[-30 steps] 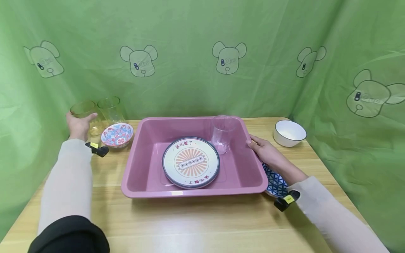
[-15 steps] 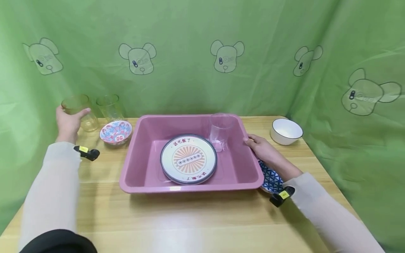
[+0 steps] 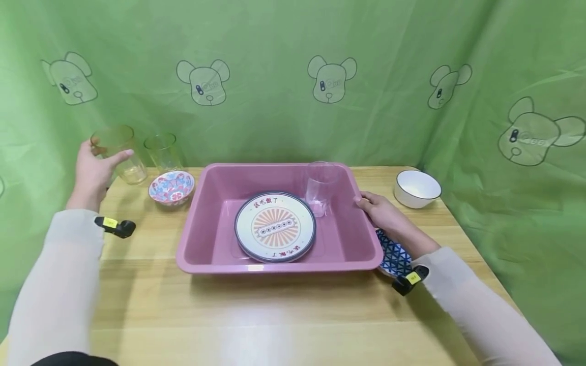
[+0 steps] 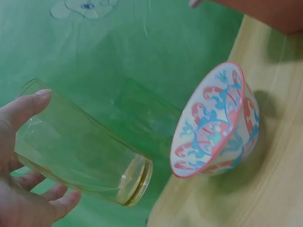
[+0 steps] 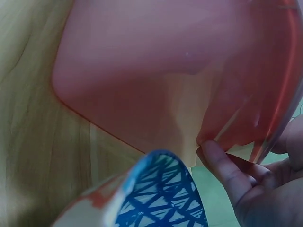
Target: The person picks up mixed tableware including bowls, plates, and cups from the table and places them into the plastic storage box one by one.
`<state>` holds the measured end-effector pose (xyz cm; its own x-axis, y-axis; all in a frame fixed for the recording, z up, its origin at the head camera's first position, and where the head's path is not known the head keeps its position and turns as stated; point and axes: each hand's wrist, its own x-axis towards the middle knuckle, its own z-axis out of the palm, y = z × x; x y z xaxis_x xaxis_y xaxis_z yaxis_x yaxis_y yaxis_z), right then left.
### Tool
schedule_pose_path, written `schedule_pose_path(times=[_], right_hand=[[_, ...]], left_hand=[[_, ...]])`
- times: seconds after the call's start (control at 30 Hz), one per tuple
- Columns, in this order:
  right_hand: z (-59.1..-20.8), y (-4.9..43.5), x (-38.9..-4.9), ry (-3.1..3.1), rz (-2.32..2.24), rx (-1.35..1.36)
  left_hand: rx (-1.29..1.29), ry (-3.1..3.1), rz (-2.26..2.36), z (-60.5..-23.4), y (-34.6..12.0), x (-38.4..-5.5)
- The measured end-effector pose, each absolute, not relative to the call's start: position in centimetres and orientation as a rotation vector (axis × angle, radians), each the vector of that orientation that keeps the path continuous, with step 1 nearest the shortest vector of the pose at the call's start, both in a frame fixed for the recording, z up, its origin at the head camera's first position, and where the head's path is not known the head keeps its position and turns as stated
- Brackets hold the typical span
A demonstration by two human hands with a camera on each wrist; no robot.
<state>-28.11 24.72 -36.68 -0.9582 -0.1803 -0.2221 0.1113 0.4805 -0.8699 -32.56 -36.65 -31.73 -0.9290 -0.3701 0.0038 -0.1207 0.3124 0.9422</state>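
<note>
A yellow-tinted glass point(image 4: 80, 146) was held by the left hand point(image 3: 93, 170), the thumb laid along one side and the fingers curled round the other, with the hand spread about as wide as the glass itself. The glass was grasped toward its rim, and its base was left uncovered; whether that base was touching the wooden table point(image 3: 293, 315) could not be told. Just to the right of the left hand's glass, a greenish-yellow glass point(image 3: 163, 152) was seen upright. A red-and-blue patterned bowl point(image 3: 171, 188) was placed to the right of the left hand, mouth up, between it and the pink basin point(image 3: 279, 268).

The basin was gripped at its side rim by the right hand point(image 3: 389, 218), the rim pinched between thumb and fingers, the hand nearly closed on it. To the left of the right hand, inside the basin, a stack of round plates point(image 3: 274, 229) was seen lying flat, with red lettering and a sunburst design shown on the top one. A clear glass point(image 3: 320, 188) was stood upright in the basin, between the plates and the far corner on the right hand's side.

Below the right wrist, a blue-and-white bowl point(image 3: 394, 256) was partly hidden by the forearm and the basin. A white bowl point(image 3: 417, 189) with a dark rim was set beyond the right hand and to its right. Beyond both hands, a green curtain point(image 3: 274, 127) printed with bear heads was hung.
</note>
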Motion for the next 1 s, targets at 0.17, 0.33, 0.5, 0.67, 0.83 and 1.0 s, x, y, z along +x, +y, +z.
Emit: schedule_pose_path(times=[0.17, 0.33, 0.5, 0.67, 0.83, 1.0], right_hand=[[-36.6, 24.8, -28.2, 2.469, -1.424, -0.049], [-36.3, 24.7, -28.3, 2.504, -1.352, -0.080], [-35.8, 24.8, -28.5, 2.591, -1.244, -0.151], [-35.4, 25.0, -28.7, 2.672, -1.175, -0.179], [-34.6, 24.7, -29.0, 2.772, -1.093, -0.201], [-33.1, 24.4, -29.0, 2.831, -1.083, -0.158]], left_hand=[[0.396, -2.371, -1.714, -30.3, -36.4, -31.9], [0.335, -2.366, -1.768, -28.8, -35.4, -31.1], [0.257, -2.392, -1.769, -27.6, -34.0, -30.6], [0.177, -2.339, -1.872, -26.6, -32.3, -30.6], [0.095, -2.282, -1.947, -25.8, -30.5, -30.4], [0.015, -2.308, -1.949, -25.4, -27.9, -30.5]])
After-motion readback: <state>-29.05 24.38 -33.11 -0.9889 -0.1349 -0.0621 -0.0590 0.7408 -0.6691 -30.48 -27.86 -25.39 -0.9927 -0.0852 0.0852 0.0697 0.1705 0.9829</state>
